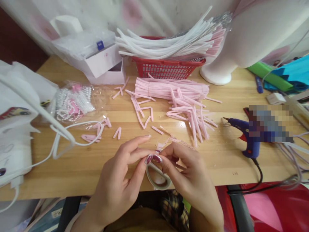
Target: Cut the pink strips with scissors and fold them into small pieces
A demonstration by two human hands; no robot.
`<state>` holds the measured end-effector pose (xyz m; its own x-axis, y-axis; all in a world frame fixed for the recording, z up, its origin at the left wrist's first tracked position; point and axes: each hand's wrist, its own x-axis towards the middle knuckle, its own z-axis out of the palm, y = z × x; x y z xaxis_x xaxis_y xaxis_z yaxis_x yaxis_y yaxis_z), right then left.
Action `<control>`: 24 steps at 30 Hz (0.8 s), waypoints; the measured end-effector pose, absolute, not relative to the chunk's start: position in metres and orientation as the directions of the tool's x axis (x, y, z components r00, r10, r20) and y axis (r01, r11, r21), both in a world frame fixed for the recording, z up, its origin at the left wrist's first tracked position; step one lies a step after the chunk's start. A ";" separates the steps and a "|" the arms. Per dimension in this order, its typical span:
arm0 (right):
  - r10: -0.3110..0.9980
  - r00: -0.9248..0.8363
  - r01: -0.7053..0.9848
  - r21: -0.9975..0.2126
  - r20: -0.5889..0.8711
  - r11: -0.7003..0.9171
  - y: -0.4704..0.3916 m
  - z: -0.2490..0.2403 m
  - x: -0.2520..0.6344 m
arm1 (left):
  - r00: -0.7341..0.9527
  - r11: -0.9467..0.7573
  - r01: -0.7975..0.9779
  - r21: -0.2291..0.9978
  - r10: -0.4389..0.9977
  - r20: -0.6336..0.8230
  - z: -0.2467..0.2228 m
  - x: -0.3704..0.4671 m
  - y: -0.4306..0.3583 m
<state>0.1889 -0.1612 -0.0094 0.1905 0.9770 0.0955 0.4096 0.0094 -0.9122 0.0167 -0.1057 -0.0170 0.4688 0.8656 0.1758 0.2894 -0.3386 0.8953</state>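
Note:
My left hand (123,170) and my right hand (188,170) meet near the table's front edge, thumb tips side by side. Each hand is closed in a pinch, and whatever lies between the fingertips is too small or covered to make out. The left index finger stretches forward, away from the pinch. Below the fingers is a round tape roll (159,185), partly covered by my right hand. Just beyond the hands lie a short pink pipe cleaner piece (157,130) and some thin pinkish scraps (176,139).
A pink pipe cleaner bundle (169,89) and bent pink pieces (193,119) lie behind. A red basket (166,69) holds white and pink stems. Bagged pearl beads (74,103) and a white cable (58,129) are left; a blue glue gun (251,138) is right.

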 end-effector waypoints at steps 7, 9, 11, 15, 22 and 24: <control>0.974 0.218 0.357 -0.934 0.057 -0.025 -0.164 -0.012 0.191 | 0.332 -0.289 0.252 0.924 0.922 0.198 -0.014 0.025 -0.112; 0.977 0.209 0.230 -0.973 0.039 -0.010 -0.164 -0.014 0.195 | 0.271 -0.209 0.220 0.953 0.951 0.146 -0.012 0.025 -0.111; 0.994 0.113 0.042 -0.999 0.003 -0.002 -0.163 -0.016 0.199 | 0.280 -0.195 0.227 0.954 0.951 0.128 -0.010 0.022 -0.107; 0.983 -0.113 -0.140 -0.977 -0.143 -0.158 -0.155 -0.012 0.204 | 0.283 -0.163 0.238 0.957 0.955 0.092 -0.005 0.014 -0.094; 0.986 -0.148 0.222 -0.974 -0.070 -0.036 -0.140 0.004 0.215 | 0.153 -0.072 0.065 0.995 0.986 0.061 0.006 0.011 -0.079; 0.984 -0.159 0.271 -0.962 -0.080 -0.034 -0.139 0.008 0.224 | 0.135 -0.046 -0.021 0.999 0.990 0.049 0.009 0.009 -0.074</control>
<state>0.2245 -0.1391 0.0081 -0.1595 0.9839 -0.0802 0.2710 -0.0344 -0.9620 0.0086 -0.0740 0.0089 0.1348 0.9897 0.0487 -0.0211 -0.0463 0.9987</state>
